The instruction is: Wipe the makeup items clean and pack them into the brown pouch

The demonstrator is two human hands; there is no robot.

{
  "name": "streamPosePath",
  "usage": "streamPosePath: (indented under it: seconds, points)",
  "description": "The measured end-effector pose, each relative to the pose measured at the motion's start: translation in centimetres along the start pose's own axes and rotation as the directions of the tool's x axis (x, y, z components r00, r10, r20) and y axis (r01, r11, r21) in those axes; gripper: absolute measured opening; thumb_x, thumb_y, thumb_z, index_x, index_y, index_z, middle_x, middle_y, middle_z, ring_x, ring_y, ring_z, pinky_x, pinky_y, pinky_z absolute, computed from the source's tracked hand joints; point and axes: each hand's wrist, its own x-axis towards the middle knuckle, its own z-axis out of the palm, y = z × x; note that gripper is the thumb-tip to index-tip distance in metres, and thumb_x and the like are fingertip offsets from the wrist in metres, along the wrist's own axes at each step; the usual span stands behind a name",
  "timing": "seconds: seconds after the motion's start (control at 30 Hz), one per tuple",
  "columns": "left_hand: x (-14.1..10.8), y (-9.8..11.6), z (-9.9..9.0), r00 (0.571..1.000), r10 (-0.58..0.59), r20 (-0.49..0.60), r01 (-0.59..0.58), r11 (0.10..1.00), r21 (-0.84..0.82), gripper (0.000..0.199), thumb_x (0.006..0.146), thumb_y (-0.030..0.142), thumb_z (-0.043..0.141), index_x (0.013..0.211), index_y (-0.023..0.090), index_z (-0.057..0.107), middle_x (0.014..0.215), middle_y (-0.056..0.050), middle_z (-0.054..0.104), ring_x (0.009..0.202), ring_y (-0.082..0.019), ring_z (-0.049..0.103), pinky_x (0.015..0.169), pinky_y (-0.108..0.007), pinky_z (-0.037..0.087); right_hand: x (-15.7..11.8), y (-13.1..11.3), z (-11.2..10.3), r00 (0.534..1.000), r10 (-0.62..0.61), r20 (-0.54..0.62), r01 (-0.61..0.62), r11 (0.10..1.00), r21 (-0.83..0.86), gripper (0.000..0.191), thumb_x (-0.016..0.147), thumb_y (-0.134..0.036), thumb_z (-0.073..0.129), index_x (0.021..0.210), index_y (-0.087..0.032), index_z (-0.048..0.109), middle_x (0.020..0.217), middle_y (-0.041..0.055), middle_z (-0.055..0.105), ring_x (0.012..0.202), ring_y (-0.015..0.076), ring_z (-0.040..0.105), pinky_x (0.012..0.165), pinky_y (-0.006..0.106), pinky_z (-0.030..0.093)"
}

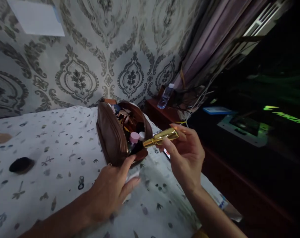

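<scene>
Right hand (pixel 188 157) pinches a gold tube (pixel 162 136) at the right rim of an open bag (pixel 109 131). Left hand (pixel 107 185) touches the bag's near end; I cannot tell whether it grips. The tube looks light, hard and slippery, best held around its wider right part.

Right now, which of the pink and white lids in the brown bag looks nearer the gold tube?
The white lid: it appears closer to the tip of the gold tube in the right hand, while the pink lid sits farther left.
</scene>
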Motion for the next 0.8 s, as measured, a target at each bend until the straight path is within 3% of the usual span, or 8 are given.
streamPosePath:
  seconds: [0.27,0.43,0.6,0.8]
  points:
    - [0.0,-1.6,1.9,0.949,0.239,-0.207,-0.216,0.968,0.127,0.041,0.104,0.033,0.033,0.141,0.016,0.039,0.079,-0.001,0.075,0.060,-0.015,0.071,0.051,-0.025,0.054,0.2,3.0,0.1,0.984,-0.039,0.174,0.063,0.989,-0.136,0.033,0.084,-0.027,0.074,0.115,-0.025,0.064,0.098,0.0030,0.069,0.079,0.0153,0.068,0.069,0.029,0.060]
    - [0.0,-1.6,2.2,0.939,0.242,-0.244,-0.219,0.968,0.118,0.046,0.105,0.035,0.033,0.146,0.015,0.034,0.090,-0.004,0.077,0.068,-0.015,0.073,0.052,-0.024,0.056,-0.1,3.9,0.2,0.906,-0.089,0.414,0.203,0.950,-0.238,0.035,0.089,-0.024,0.069,0.123,-0.026,0.065,0.102,0.0045,0.070,0.082,0.0161,0.067,0.072,0.030,0.059]
    - [-0.3,-1.7,2.0,0.948,0.242,-0.206,-0.228,0.969,0.091,0.050,0.104,0.033,0.037,0.150,0.016,0.030,0.085,-0.003,0.076,0.067,-0.015,0.072,0.057,-0.024,0.058,-0.2,3.5,0.3,0.886,-0.145,0.440,0.310,0.891,-0.330,0.030,0.093,-0.020,0.061,0.122,-0.025,0.068,0.096,0.0049,0.067,0.083,0.0157,0.066,0.069,0.028,0.057]
    - [-0.5,-1.4,1.8,0.947,0.208,-0.246,-0.193,0.978,0.085,0.043,0.103,0.036,0.037,0.142,0.017,0.040,0.086,-0.003,0.077,0.062,-0.015,0.071,0.055,-0.027,0.058,0.3,2.5,0.2,0.826,-0.099,0.554,0.336,0.877,-0.345,0.028,0.098,-0.021,0.053,0.122,-0.021,0.067,0.103,0.0081,0.069,0.090,0.0168,0.068,0.073,0.028,0.058]
